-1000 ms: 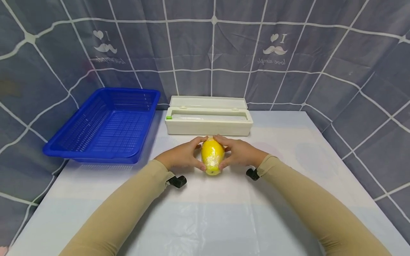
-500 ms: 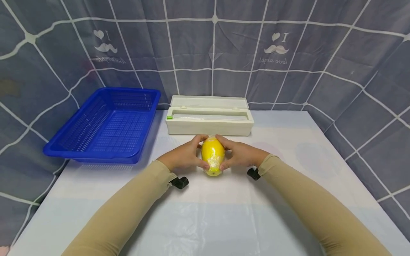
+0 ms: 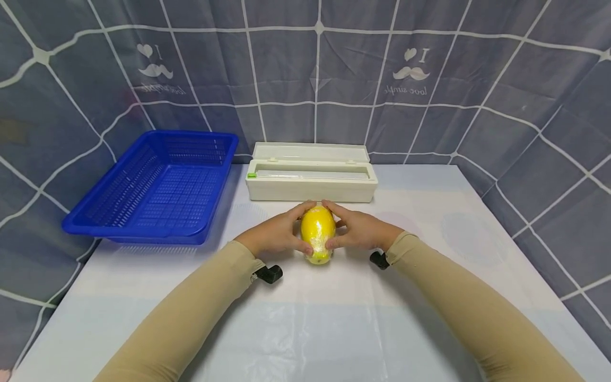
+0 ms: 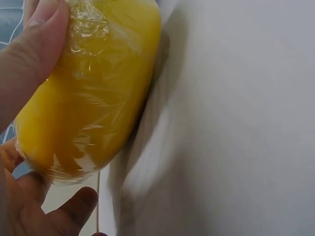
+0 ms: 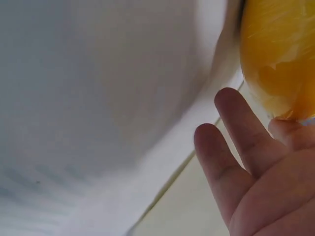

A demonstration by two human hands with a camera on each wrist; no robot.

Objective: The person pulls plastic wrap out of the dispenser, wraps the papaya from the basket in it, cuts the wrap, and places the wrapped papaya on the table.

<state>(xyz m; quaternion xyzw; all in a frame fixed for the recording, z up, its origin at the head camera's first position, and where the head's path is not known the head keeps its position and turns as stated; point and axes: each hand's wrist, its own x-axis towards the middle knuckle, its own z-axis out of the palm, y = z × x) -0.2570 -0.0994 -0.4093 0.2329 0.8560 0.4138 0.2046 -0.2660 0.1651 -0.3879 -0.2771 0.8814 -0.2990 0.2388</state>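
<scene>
A yellow oval fruit (image 3: 317, 228), wrapped in clear, wrinkled cling film, is at the middle of the table between both hands. My left hand (image 3: 278, 232) holds it from the left side, its thumb (image 4: 37, 56) against the wrapped surface in the left wrist view. From the right, my right hand (image 3: 364, 229) holds the same fruit with thumb and fingertips. Two of that hand's fingers (image 5: 241, 125) stretch out away from the fruit in the right wrist view. Shiny film creases show on the fruit's near end.
Just behind the hands stands a white cling film dispenser (image 3: 310, 191), its lid raised and a green slider (image 3: 252, 175) at its left end. A blue plastic basket (image 3: 143, 231) sits at the back left. Grey checked curtain (image 3: 286, 69) surrounds the white table (image 3: 334, 329).
The fruit has shifted very slightly toward the near side and right, with both hands following it. Left fingertips sit a little further over its far end. The dispenser and basket stay put.
</scene>
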